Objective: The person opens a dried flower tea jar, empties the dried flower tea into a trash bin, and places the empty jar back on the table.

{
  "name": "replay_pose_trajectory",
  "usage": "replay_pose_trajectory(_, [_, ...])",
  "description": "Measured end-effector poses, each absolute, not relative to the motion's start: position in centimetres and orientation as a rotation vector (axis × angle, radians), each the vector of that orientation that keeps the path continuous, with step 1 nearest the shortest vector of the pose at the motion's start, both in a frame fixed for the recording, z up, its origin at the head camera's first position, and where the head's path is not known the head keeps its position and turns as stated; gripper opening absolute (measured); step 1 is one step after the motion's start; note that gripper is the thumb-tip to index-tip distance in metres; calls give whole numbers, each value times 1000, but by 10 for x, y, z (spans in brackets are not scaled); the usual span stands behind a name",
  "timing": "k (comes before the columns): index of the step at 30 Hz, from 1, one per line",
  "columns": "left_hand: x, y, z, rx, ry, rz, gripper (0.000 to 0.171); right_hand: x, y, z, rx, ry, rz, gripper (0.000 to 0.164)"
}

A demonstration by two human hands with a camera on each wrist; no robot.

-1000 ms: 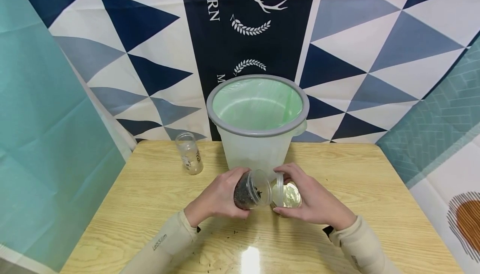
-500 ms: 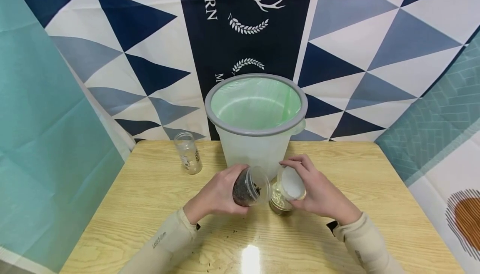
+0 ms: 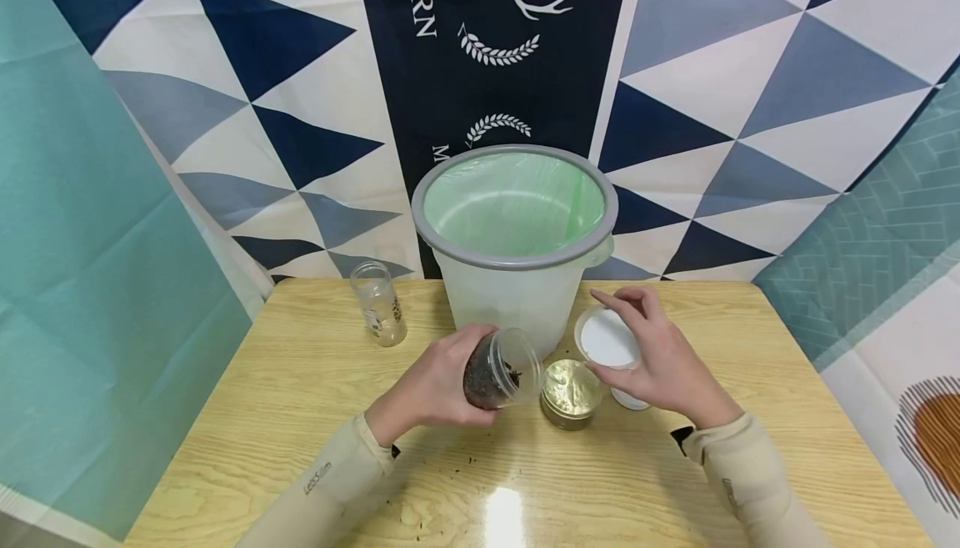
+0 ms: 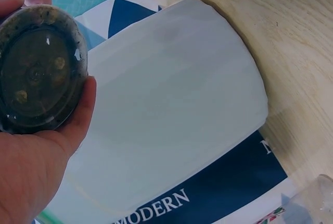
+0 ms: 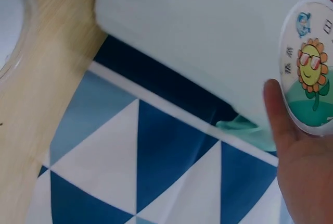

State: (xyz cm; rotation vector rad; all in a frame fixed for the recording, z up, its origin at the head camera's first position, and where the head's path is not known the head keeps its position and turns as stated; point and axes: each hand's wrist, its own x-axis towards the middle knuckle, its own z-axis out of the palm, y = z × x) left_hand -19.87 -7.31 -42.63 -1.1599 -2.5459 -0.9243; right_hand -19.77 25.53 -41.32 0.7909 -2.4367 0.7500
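In the head view my left hand (image 3: pixel 435 385) grips a clear jar (image 3: pixel 486 374), tilted with its mouth toward the right. Dark loose bits fill much of it; its round base (image 4: pixel 39 73) faces the left wrist camera. My right hand (image 3: pixel 663 360) pinches a round lid (image 3: pixel 607 338) by its edge, white inner face upward. A sunflower in sunglasses is printed on that lid's outer face (image 5: pixel 312 73). Between the hands stands a short round container (image 3: pixel 572 394) with a shiny gold top. Another white lid (image 3: pixel 630 400) lies on the table, partly hidden below my right hand.
Behind the hands stands a white bin with a grey rim (image 3: pixel 517 263) and green liner. A clear patterned cup (image 3: pixel 380 306) is at the back left of the wooden table (image 3: pixel 300 414). Dark crumbs lie near the front. Patterned cloth hangs behind.
My right hand has moved right and away from the jar with the lid, turning its white inner face up. The gold-topped container and second lid have come into view. The left hand stays nearly still.
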Motion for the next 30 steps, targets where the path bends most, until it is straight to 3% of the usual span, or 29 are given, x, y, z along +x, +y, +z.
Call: replay_pose_trajectory(30, [-198,-76,-429,-1169,-2512,-960,91,-249,320,-458,373,-2524,722,85])
